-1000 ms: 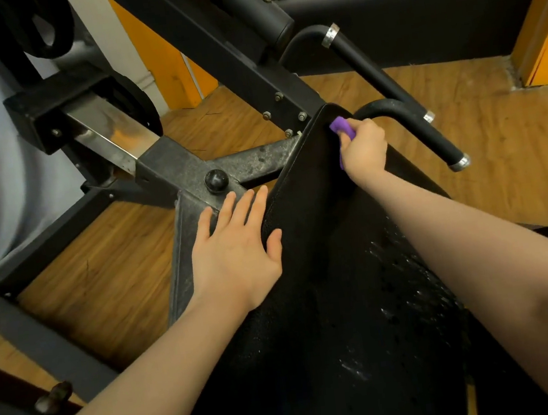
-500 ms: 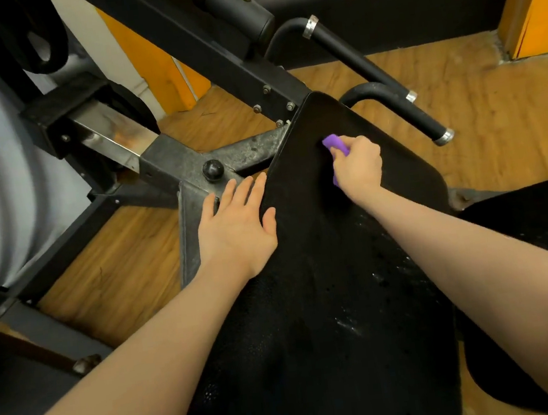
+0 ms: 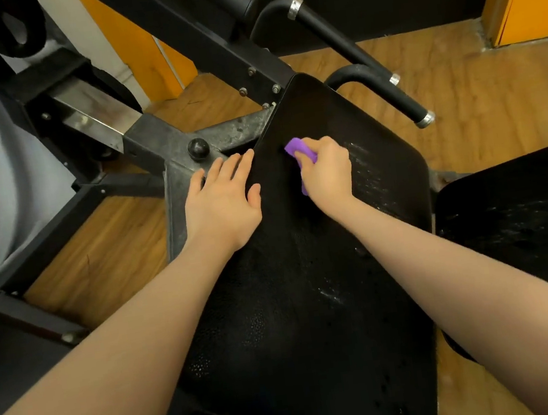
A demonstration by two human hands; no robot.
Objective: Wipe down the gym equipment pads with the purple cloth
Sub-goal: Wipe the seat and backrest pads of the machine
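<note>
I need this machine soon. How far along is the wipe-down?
Partway. The right hand holds the purple cloth on the upper part of the long pad; the left hand rests flat at its edge. Wet streaks show beside the cloth. The second pad still shows droplets, apparently unwiped.

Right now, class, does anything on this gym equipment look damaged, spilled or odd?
Whitish specks streak the black pad right of the purple cloth, and the neighbouring pad shows similar marks; moisture or wear, unclear.

Right hand (image 3: 325,170) on pad (image 3: 297,294), gripping cloth (image 3: 300,150) near far end. Left hand (image 3: 222,201) flat at pad's left edge, partly over frame (image 3: 168,144). Two handles (image 3: 386,90) behind pad, right. Second pad (image 3: 523,221) right.
</note>
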